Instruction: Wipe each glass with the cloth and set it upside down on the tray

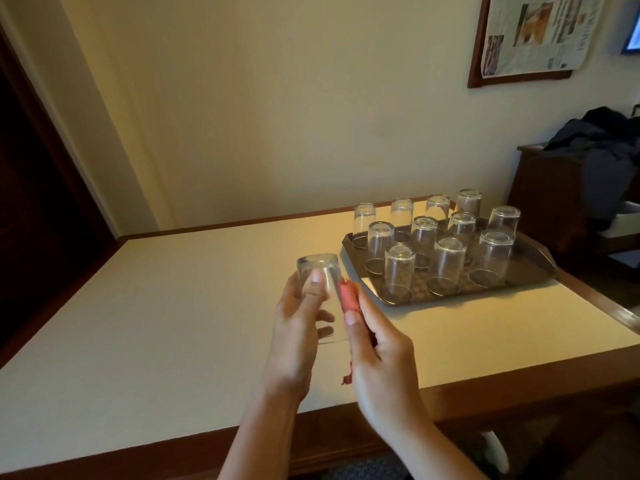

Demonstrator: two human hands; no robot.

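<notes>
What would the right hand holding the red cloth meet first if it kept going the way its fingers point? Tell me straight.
Probably the near left corner of the dark brown tray: the right hand with the red cloth points up and away toward it. The clear glass in the left hand lies just left of that line; depth is unclear.

Cream-topped rectangular table with dark wood edging [173, 299], set against the wall. Plain cream wall [277, 98] behind it. Dark wooden door frame [41, 161] at far left. Wood-framed board holding a newspaper sheet [533, 32], hung upper right. Dark wooden cabinet [550, 199] at right, just beyond the table's end. Heap of dark blue cloth garment [602, 140] lying on the cabinet top. Sliver of blue-lit screen [633, 39] at the right edge.
</notes>
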